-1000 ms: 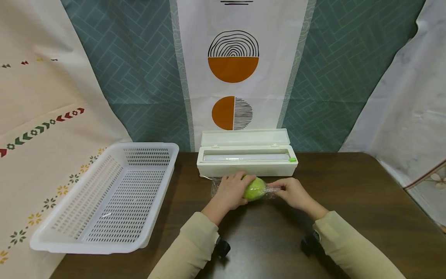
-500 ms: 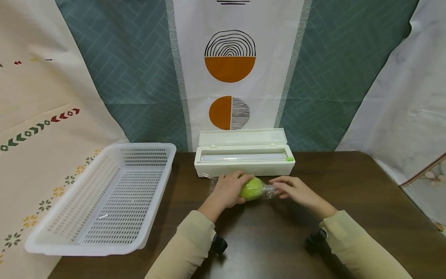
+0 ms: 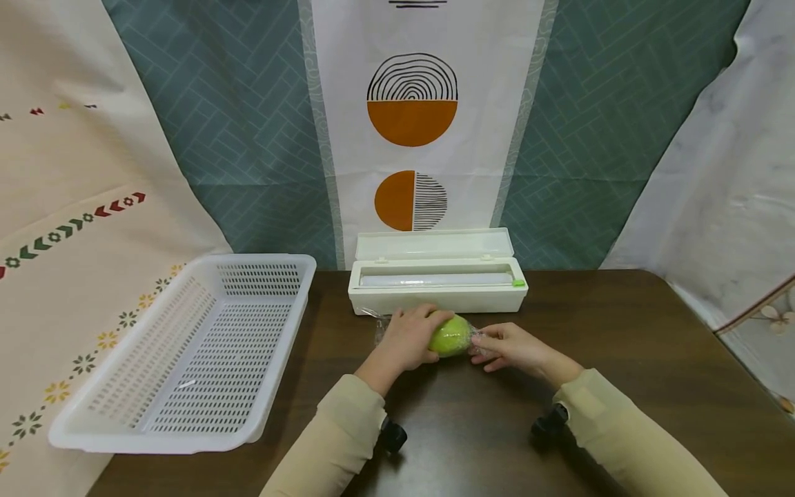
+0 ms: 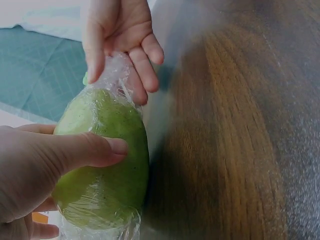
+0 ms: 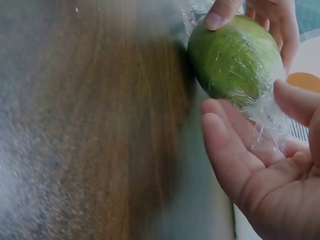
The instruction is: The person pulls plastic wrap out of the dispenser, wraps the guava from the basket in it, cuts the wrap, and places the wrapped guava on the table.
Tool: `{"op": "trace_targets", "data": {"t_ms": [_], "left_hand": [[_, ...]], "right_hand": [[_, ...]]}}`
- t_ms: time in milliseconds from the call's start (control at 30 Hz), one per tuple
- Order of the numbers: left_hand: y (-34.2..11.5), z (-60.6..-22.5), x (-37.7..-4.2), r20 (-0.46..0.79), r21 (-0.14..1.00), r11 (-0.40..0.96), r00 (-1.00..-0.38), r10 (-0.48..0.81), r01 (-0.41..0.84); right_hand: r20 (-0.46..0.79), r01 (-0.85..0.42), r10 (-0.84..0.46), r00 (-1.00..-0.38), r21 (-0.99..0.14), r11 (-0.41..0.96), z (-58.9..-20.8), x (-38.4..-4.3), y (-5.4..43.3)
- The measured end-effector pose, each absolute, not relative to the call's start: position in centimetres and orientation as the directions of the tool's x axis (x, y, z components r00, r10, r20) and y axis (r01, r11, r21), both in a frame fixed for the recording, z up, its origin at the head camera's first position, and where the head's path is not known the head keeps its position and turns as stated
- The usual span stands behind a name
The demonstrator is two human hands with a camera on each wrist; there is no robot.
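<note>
A green mango [image 3: 450,336] wrapped in clear plastic wrap lies on the table in front of the white box. My left hand [image 3: 411,338] grips it from the left; in the left wrist view its thumb [image 4: 102,150] presses across the wrapped skin. On the right, my right hand [image 3: 512,351] holds the gathered tail of plastic wrap [image 5: 270,125] loosely between thumb and fingers, close to the mango's end. Its other fingers [image 4: 145,72] are spread under the tail. More loose plastic wrap sticks out behind my left hand, mostly hidden.
Behind the hands stands a white wrap dispenser box [image 3: 437,301], lid raised, with a roll [image 3: 435,280] inside and a green slider [image 3: 518,283]. A white perforated basket [image 3: 282,359] sits to the left on the dark wooden table [image 3: 472,435]. Patterned cloths hang behind.
My right hand loosened from the twisted tail and drew back slightly, then came in again nearer the mango. The left hand keeps its grip. The view shifted a little sideways.
</note>
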State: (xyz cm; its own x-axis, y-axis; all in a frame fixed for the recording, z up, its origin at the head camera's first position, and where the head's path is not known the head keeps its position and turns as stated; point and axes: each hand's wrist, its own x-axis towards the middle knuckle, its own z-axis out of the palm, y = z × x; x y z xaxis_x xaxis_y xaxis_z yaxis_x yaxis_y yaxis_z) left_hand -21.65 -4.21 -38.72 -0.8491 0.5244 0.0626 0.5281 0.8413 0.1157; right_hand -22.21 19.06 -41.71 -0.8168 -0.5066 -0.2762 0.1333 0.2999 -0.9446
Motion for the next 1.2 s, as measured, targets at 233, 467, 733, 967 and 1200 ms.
{"op": "trace_targets", "data": {"t_ms": [233, 467, 733, 967, 1200], "left_hand": [[-4.2, -38.7, -21.7, 0.053, 0.122, 0.841, -0.85, 0.524, 0.527], [-4.3, -38.7, -21.7, 0.054, 0.132, 0.84, -0.849, 0.525, 0.527], [-4.4, -38.7, -21.8, 0.059, 0.142, 0.834, -0.846, 0.53, 0.533], [-4.8, -38.9, -22.2, 0.056, 0.197, 0.822, -0.843, 0.535, 0.535], [-5.2, -39.0, -22.7, 0.05, 0.258, 0.81, -0.845, 0.533, 0.526]], "right_hand": [[-0.239, 0.126, -0.46, -0.855, -0.956, 0.264, -41.9, -22.1, 18.8], [-0.195, 0.1, -0.436, -0.878, -0.968, 0.231, -41.9, -22.1, 18.4], [-0.17, 0.045, -0.413, -0.894, -0.954, 0.296, -41.6, -22.0, 18.4], [0.03, -0.209, -0.352, -0.936, -0.85, 0.483, -41.2, -22.0, 20.0], [0.274, -0.6, -0.54, -0.796, -0.477, 0.643, -41.1, -21.4, 20.6]]}}
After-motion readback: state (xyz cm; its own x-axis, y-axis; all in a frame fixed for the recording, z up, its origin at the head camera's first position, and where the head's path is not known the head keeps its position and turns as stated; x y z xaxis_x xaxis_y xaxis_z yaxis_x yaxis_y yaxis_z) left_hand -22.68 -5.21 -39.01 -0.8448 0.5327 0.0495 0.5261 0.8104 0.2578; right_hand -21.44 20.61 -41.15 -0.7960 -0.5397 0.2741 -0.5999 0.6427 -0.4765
